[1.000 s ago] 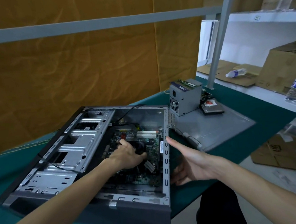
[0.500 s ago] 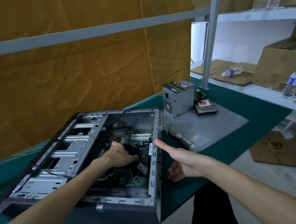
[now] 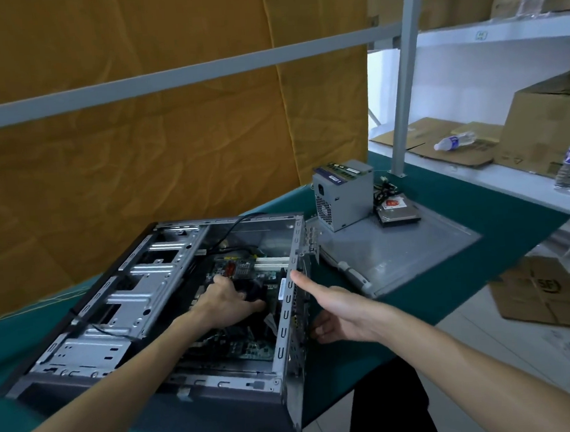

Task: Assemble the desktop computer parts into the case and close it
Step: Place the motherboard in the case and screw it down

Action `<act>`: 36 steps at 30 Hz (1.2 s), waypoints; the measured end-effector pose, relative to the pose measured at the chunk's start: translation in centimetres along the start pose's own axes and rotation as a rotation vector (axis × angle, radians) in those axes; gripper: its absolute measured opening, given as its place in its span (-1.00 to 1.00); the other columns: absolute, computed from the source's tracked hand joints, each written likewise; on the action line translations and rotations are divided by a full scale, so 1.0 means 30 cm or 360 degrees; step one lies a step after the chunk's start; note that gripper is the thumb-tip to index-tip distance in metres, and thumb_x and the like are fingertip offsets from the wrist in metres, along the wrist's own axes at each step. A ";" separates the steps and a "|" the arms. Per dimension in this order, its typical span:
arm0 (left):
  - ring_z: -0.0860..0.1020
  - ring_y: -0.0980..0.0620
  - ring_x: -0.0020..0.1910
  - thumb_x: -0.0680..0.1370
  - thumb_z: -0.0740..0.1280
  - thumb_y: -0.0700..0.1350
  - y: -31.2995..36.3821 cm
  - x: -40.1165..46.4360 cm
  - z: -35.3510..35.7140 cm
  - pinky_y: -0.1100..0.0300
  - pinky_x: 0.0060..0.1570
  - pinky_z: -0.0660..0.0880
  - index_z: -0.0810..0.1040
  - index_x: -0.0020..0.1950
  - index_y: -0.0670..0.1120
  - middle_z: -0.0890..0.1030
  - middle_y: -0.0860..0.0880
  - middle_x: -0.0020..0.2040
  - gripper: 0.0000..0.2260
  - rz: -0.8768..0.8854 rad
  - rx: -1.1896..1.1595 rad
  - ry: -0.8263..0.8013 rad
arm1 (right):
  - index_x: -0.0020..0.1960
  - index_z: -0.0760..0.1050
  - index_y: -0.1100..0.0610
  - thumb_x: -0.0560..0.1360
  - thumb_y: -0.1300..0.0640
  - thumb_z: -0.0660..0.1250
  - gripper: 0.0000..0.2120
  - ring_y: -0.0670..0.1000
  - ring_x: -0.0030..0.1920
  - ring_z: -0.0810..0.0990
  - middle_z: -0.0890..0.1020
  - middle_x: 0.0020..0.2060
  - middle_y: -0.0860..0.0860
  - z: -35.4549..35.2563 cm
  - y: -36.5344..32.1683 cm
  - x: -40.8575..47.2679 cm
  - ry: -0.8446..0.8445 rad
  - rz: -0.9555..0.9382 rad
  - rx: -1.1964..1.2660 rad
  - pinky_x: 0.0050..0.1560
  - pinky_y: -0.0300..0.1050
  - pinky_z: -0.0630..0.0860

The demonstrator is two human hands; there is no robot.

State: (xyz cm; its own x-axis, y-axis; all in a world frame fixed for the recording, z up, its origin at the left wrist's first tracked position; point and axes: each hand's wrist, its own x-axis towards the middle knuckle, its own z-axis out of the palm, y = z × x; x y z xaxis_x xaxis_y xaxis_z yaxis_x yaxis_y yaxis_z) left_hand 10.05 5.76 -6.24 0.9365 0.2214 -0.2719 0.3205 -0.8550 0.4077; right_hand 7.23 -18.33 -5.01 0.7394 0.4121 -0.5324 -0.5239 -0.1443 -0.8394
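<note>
inside the case (image 3: pixel 286 320) the left hand (image 3: pixel 227 304) grips a dark part; right hand (image 3: pixel 337 313) braces outside.

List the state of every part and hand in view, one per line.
Computer case: open, lying on its side, panel off.
Side panel: flat on the table, beside the case.
Power supply: uninstalled, standing on the panel.
Hard drive: uninstalled, lying on the panel.
Left hand: inside the case, gripping a dark part.
Right hand: bracing the case's rear wall, thumb straight.

left hand (image 3: pixel 229 304) inside open case (image 3: pixel 286 320), right hand (image 3: pixel 337 313) bracing its side
</note>
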 end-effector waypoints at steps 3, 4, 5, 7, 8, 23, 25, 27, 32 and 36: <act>0.50 -0.09 0.32 0.35 0.43 0.44 0.003 0.013 -0.001 -0.02 0.33 0.47 0.10 0.53 -0.31 0.55 -0.07 0.28 0.10 0.0011 0.0083 -0.0110 | 0.58 0.21 0.09 0.22 -0.60 0.39 0.16 0.02 -0.04 0.62 0.53 0.28 0.07 -0.003 -0.012 -0.011 0.0132 -0.0013 -0.0160 0.04 -0.02 0.59; 0.47 -0.11 0.38 0.35 0.36 0.50 0.011 0.014 -0.008 -0.04 0.38 0.42 0.06 0.56 -0.31 0.50 -0.11 0.38 0.15 0.0006 0.0138 -0.0208 | 0.61 0.11 0.12 0.22 -0.63 0.34 0.23 0.04 0.12 0.59 0.45 0.41 0.08 -0.010 -0.018 -0.011 0.0230 -0.0027 -0.0305 0.10 -0.02 0.57; 0.42 -0.15 0.44 0.33 0.26 0.57 0.018 0.016 -0.015 -0.06 0.43 0.36 0.03 0.60 -0.28 0.43 -0.17 0.46 0.18 -0.0012 0.0187 -0.0311 | 0.64 0.01 0.14 0.22 -0.65 0.31 0.29 0.07 0.28 0.51 0.34 0.51 0.08 -0.017 -0.027 -0.008 0.0341 -0.0068 -0.0463 0.19 -0.01 0.52; 0.32 -0.23 0.52 0.31 0.01 0.64 0.027 0.027 -0.038 -0.01 0.45 0.29 0.05 0.65 -0.20 0.27 -0.28 0.56 0.18 0.0003 0.0259 -0.0430 | 0.61 0.01 0.14 0.20 -0.65 0.31 0.28 0.10 0.43 0.40 0.31 0.53 0.06 -0.030 -0.051 -0.004 0.0547 -0.0232 -0.0730 0.34 0.04 0.42; 0.35 -0.24 0.49 0.38 0.00 0.61 0.027 0.041 -0.049 0.03 0.40 0.32 0.16 0.62 -0.20 0.31 -0.30 0.54 0.09 0.0002 0.0217 -0.0405 | 0.55 0.11 0.10 0.20 -0.61 0.34 0.19 0.08 0.38 0.45 0.40 0.44 0.03 -0.036 -0.066 -0.003 0.0637 -0.0346 -0.0817 0.32 0.05 0.44; 0.59 0.00 -0.21 0.55 0.47 0.06 0.119 0.376 0.018 0.21 -0.12 0.53 0.70 0.07 -0.18 0.67 -0.05 -0.16 -0.70 -0.0299 -0.1445 0.0093 | 0.29 0.49 0.15 0.69 -0.20 0.06 -0.52 0.12 0.00 0.63 0.64 0.06 0.09 -0.010 -0.424 0.431 0.0982 -0.0735 -0.1951 0.02 0.06 0.59; 0.59 -0.04 -0.23 0.54 0.49 0.03 0.124 0.398 0.026 0.12 -0.08 0.55 0.70 0.06 -0.20 0.67 -0.06 -0.20 -0.71 -0.0406 -0.1574 0.0111 | 0.19 0.54 0.12 0.70 -0.15 0.02 -0.55 0.15 0.01 0.61 0.65 0.00 0.09 -0.013 -0.387 0.450 0.1096 -0.0804 -0.1975 -0.02 0.03 0.55; 0.62 -0.11 -0.17 0.54 0.48 0.03 0.129 0.404 0.025 0.09 -0.09 0.57 0.68 0.08 -0.21 0.69 -0.14 -0.10 -0.70 -0.0492 -0.1666 0.0096 | 0.15 0.56 0.12 0.70 -0.11 0.02 -0.57 0.16 0.03 0.59 0.65 0.01 0.10 -0.016 -0.378 0.454 0.1141 -0.0842 -0.1926 -0.06 0.00 0.47; 0.66 -0.16 -0.07 0.65 0.29 -0.01 0.121 0.403 0.015 0.14 -0.20 0.64 0.58 0.16 -0.26 0.67 -0.19 0.00 -0.68 -0.0541 -0.1703 0.0048 | 0.17 0.54 0.15 0.71 -0.09 0.04 -0.60 0.17 0.06 0.56 0.64 0.03 0.12 -0.007 -0.389 0.444 0.1079 -0.0823 -0.1961 0.05 0.07 0.52; 0.48 -0.03 -0.42 0.64 0.23 0.01 0.126 0.374 -0.039 0.27 -0.49 0.33 0.56 -0.05 -0.18 0.59 -0.10 -0.28 -0.73 -0.0545 -0.1945 -0.0080 | 0.20 0.52 0.17 0.71 -0.02 0.11 -0.68 0.17 0.11 0.54 0.59 0.07 0.12 0.006 -0.393 0.419 0.1084 -0.0844 -0.1980 0.12 0.08 0.49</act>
State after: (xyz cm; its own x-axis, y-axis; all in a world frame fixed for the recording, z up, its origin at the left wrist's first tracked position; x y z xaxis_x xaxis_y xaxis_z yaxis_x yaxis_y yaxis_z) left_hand 21.93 5.57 -6.72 0.7822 0.3036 -0.5440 0.4913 0.2361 0.8384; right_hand 22.63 -11.27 -1.79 0.9536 0.2271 0.1977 0.2810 -0.9069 -0.3139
